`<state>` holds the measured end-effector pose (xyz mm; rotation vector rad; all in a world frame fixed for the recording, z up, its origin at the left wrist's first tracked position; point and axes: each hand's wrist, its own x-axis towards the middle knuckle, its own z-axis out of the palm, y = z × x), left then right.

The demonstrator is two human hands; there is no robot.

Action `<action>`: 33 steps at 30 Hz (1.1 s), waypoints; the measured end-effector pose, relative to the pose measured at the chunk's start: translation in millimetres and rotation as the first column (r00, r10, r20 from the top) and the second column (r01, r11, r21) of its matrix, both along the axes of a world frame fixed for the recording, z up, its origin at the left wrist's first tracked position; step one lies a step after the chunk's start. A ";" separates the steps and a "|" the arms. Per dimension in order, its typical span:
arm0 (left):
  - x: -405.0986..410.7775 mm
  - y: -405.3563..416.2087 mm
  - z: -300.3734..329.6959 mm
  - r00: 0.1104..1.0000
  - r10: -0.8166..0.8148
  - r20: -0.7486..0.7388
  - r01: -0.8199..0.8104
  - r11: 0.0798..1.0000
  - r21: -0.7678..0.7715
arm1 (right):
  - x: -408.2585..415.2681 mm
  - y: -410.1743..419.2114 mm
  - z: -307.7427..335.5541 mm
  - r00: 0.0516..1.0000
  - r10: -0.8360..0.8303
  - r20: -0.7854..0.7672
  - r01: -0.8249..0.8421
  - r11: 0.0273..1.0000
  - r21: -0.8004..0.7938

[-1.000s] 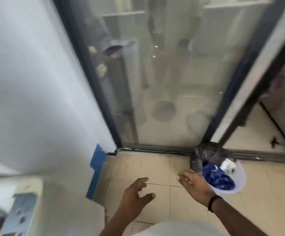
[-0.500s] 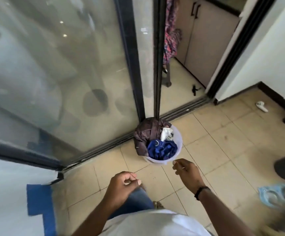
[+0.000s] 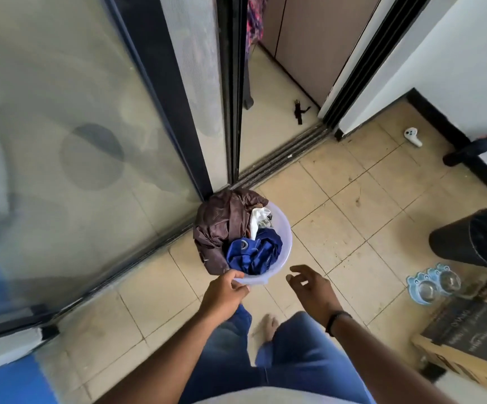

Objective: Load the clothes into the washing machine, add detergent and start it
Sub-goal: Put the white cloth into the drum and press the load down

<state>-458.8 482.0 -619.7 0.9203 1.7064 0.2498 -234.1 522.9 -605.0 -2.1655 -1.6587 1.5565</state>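
Brown, white and blue clothes [image 3: 236, 237] fill a pale bucket [image 3: 285, 243] on the floor beside the glass door's track, its near rim pinched by the left hand [image 3: 223, 295], while the right hand [image 3: 312, 290], fingers spread, hovers just beside it.

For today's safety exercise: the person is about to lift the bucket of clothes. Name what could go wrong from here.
1. Only the left hand grips the bucket rim; the right hand is open beside it. A one-sided lift could tip it.
2. The brown garment hangs over the rim and might slide out.
3. The foot is bare, and the bowls lie on the floor nearby: a possible trip.
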 end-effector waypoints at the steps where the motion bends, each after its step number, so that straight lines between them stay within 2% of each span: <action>1: -0.1 7.5 -14.3 1.000 -0.025 0.000 0.025 0.999 -0.026 | -4.4 9.4 -13.7 1.000 -0.031 0.002 0.031 0.999 -0.011; 6: 4.7 36.0 -91.1 0.998 -0.053 -0.017 0.050 0.989 -0.138 | -25.7 49.6 -108.8 0.995 -0.091 0.044 0.097 0.983 -0.158; 8: 8.5 41.7 -126.3 0.998 -0.053 -0.028 0.047 0.984 -0.174 | -32.1 62.8 -155.2 0.996 -0.033 0.087 0.050 0.977 -0.208; 11: 21.5 45.9 -185.5 0.995 -0.081 -0.064 0.069 0.982 -0.177 | -41.2 95.0 -218.5 0.977 0.130 0.169 -0.096 0.976 -0.194; 13: 34.1 49.6 -210.3 0.995 -0.068 -0.072 0.054 0.983 -0.174 | -50.7 117.9 -247.2 0.974 0.132 0.184 -0.100 0.979 -0.177; 16: 53.5 49.6 -235.8 0.997 0.039 -0.069 -0.051 0.982 -0.182 | -65.5 143.7 -285.4 0.977 0.095 0.190 -0.083 0.994 -0.068; 18: 63.0 45.0 -240.5 0.996 0.063 -0.061 -0.074 0.978 -0.194 | -77.6 155.2 -298.1 0.986 0.070 0.149 -0.064 0.997 -0.046; 20: 69.3 43.0 -238.7 0.997 0.058 -0.040 -0.066 0.977 -0.202 | -90.4 166.2 -305.2 0.994 0.060 0.096 -0.047 0.990 -0.131; 23: 70.1 44.4 -234.6 0.998 0.058 -0.017 -0.061 0.975 -0.214 | -103.5 172.9 -311.6 0.982 0.168 0.085 -0.138 0.951 -0.277; 25: 66.0 50.2 -233.9 0.997 0.075 -0.016 -0.077 0.971 -0.227 | -104.2 171.4 -313.6 0.967 0.232 0.107 -0.192 0.937 -0.292; 27: 60.3 58.5 -236.0 0.992 0.124 -0.020 -0.125 0.965 -0.230 | -102.6 170.1 -316.7 0.975 0.206 0.087 -0.171 0.936 -0.309; 30: 51.7 75.5 -243.7 0.980 0.196 -0.019 -0.196 0.963 -0.184 | -97.1 169.6 -309.8 0.977 0.194 0.085 -0.166 0.951 -0.262; 33: 41.2 98.8 -242.3 0.968 0.241 -0.074 -0.247 0.966 -0.076 | -91.1 159.3 -289.2 0.989 0.129 0.072 -0.120 0.986 -0.114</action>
